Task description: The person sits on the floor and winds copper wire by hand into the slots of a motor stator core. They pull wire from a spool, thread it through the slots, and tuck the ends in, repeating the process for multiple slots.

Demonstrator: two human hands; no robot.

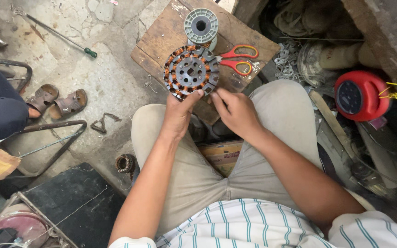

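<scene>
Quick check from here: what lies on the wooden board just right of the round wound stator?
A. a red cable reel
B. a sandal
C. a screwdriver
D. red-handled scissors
D: the red-handled scissors lie on the wooden board beside the stator.

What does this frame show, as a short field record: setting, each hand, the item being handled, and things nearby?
setting: seated person, workshop floor, small wooden board in front of the knees
left hand: grips the near edge of a round motor stator with copper windings
right hand: fingers pinched just beside the stator's near right edge; thing pinched too fine to tell
on board: grey plastic spool, red-handled scissors
nearby: red cable reel, screwdriver, another person's sandalled feet
</scene>
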